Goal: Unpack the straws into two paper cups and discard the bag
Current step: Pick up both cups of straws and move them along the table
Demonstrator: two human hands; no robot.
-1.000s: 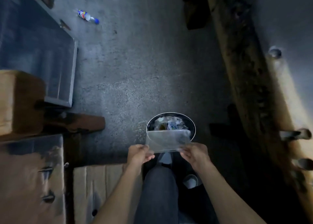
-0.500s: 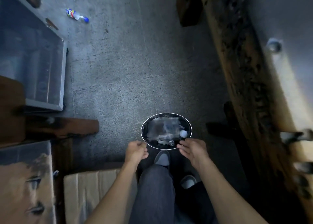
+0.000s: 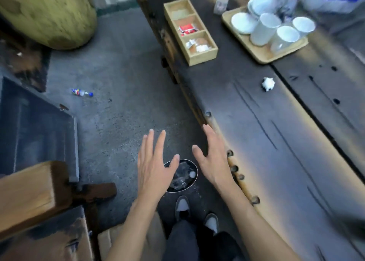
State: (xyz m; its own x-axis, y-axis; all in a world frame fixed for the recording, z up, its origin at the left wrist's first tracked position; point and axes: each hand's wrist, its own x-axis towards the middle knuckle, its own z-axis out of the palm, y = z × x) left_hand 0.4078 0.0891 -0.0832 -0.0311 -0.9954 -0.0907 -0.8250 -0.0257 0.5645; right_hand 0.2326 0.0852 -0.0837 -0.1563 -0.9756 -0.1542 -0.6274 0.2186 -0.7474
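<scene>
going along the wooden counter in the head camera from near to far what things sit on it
crumpled white paper ball → wooden three-compartment box of sachets → wooden tray carrying white cups and plates.

A: Counter (image 3: 276, 142) to my right: dark wood, worn, scratched, faintly sheened. Floor (image 3: 118, 83)?

B: Grey concrete, rough, matt, speckled.

A: Bin (image 3: 194, 169) by my shoes: thin glossy rim, clear crinkled plastic inside.

B: Tray (image 3: 264, 55) and divided box (image 3: 203, 57)?

A: Both pale wood, smooth, matt. Cups (image 3: 264, 29) on the tray: white, smooth; paper or ceramic, cannot tell
</scene>
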